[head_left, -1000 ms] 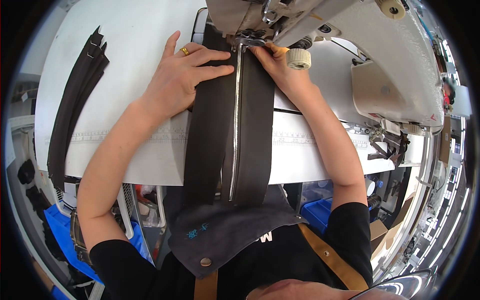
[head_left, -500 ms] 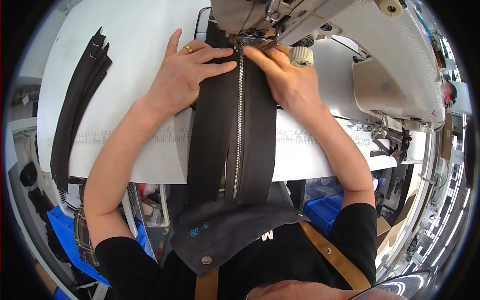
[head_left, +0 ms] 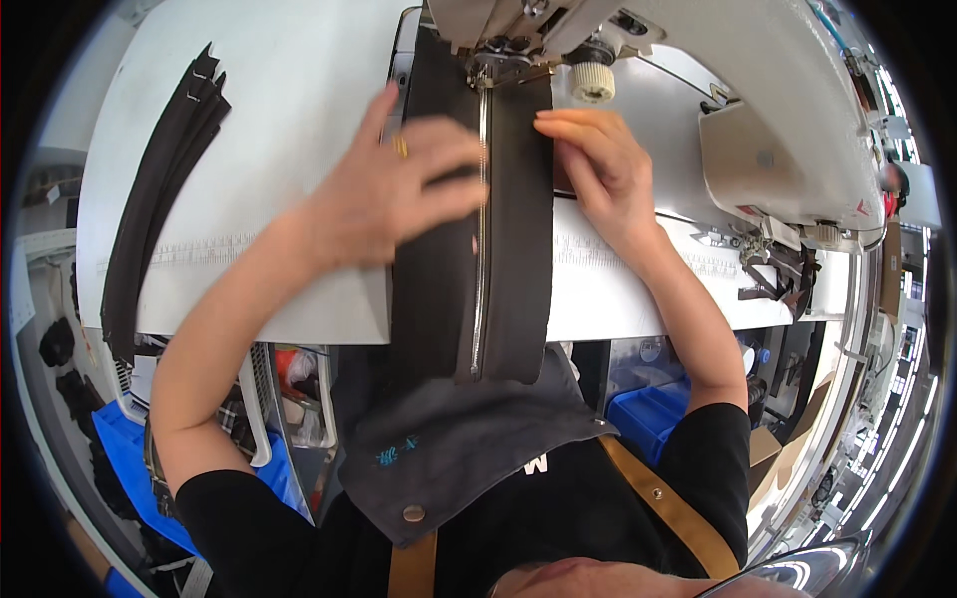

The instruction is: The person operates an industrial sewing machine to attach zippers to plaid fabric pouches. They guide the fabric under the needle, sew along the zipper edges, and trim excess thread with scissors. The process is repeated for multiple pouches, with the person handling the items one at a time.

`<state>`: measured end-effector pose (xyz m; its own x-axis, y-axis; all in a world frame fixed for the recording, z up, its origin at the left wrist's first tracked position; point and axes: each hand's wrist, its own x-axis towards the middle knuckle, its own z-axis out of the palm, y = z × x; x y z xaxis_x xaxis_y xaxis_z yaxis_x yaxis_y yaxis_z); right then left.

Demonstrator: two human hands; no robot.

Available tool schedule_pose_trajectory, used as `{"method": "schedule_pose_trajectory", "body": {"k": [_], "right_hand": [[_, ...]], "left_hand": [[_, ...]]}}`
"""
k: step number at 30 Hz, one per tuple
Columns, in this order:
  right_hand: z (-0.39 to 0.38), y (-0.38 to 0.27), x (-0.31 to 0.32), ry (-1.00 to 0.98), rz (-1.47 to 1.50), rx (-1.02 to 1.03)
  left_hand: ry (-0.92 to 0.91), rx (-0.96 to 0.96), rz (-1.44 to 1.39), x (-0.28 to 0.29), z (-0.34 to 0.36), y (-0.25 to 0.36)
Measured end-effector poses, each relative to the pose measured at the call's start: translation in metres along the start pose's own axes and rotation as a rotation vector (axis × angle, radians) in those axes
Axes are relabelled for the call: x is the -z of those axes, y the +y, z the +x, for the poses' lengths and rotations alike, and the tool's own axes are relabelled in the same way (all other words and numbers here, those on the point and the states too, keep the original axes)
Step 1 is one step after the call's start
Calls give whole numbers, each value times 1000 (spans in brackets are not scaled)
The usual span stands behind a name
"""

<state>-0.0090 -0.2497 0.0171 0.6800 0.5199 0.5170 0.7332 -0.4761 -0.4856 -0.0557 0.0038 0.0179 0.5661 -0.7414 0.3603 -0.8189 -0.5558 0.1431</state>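
Observation:
A long dark brown fabric strip (head_left: 520,249) runs from under the sewing machine's presser foot (head_left: 482,76) down over the table's front edge. A metal zipper (head_left: 481,289) lies lengthwise along it. My left hand (head_left: 399,189), wearing a gold ring and blurred by motion, hovers over the strip's left part with fingers apart and the tips near the zipper. At the strip's right edge, my right hand (head_left: 603,164) is bent into a pinch, fingertips on the fabric border; the thumb's tip is partly hidden.
The white machine head (head_left: 728,50) overhangs the far right, with a cream knob (head_left: 592,82) near my right hand. More dark strips (head_left: 159,179) lie stacked at left. Scraps and small tools (head_left: 773,264) sit at right. Below the table are blue bins (head_left: 653,414).
Both hands have drawn back from the presser foot. My left hand came toward me and slightly right; my right hand shifted to the strip's right edge. The strip has moved slightly away from me.

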Motion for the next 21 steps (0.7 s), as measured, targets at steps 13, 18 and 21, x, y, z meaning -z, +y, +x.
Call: {"method": "schedule_pose_trajectory", "body": {"k": [13,18,21], "right_hand": [[-81,-93,22,-578,-296,285],[-94,-85,10,-315,20,198],[-92,-90,14,-488,-220,249]], "left_hand": [[108,197,-52,5,-55,66],[-92,186,-55,19,-44,68],[-116,144,-57,17,-44,63]]}}
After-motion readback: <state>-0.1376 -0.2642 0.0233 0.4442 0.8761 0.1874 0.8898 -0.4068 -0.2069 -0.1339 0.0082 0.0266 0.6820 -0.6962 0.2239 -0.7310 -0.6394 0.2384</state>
